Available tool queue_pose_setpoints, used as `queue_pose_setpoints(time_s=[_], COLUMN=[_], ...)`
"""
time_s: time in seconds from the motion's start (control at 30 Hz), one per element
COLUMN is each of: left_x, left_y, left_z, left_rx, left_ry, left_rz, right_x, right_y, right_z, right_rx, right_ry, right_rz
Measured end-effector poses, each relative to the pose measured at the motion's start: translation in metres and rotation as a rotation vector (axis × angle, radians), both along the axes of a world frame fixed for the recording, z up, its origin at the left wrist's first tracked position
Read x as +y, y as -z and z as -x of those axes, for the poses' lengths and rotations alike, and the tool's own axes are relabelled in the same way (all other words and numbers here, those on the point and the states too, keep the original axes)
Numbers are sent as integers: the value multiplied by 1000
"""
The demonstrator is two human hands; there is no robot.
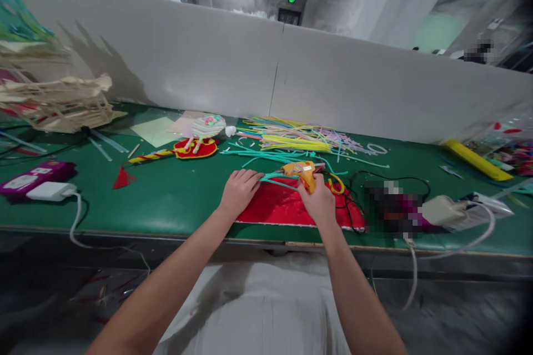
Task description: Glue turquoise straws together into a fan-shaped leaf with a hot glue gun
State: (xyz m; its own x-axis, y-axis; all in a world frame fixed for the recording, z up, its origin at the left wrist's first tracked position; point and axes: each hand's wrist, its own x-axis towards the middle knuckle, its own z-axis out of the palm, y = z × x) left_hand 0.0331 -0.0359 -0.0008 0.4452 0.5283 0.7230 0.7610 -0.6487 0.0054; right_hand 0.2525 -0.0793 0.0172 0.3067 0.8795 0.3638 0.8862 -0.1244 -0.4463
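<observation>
My left hand (240,191) is closed on the left end of some teal strips (280,179) above a red sheet (270,205). In my right hand (318,198) is a yellow glue gun (300,169), held by its handle, with its nozzle pointing left toward the strips. The red sheet lies flat at the table's front edge, below both hands. Behind the gun, more teal pipe cleaners (266,153) are spread on the green table (175,199). Whether my right fingers also touch the strips is hard to tell.
Yellow and purple pipe cleaners (295,136) lie at the back. Left of them are a red-and-yellow tasselled ornament (195,148), a purple device (41,175) with a white plug, and a wooden rack (62,105). Cables and a yellow tube (478,161) are on the right.
</observation>
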Motion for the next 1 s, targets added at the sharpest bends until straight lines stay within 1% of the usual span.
queue_pose_setpoints(time_s=[0.07,0.17,0.3,0.4,0.63,1.0], left_x=[-1,-1,-2,-1,-1,-1], left_y=[-1,-2,-1,-1,-1,1], left_z=[0,1,1,1,2,1], left_rx=[-22,-59,-91,-94,-101,-100], left_ry=[-12,-30,-29,-28,-26,-26], left_rz=[-1,-1,0,12,34,21], right_x=[0,1,-1,-2,-3,-3], right_y=[0,5,14,18,23,25], right_z=[-1,-1,2,6,12,12], right_rx=[-6,7,65,102,186,222], right_ry=[-10,-31,-8,2,-3,-14], right_rz=[16,25,26,40,-11,-5])
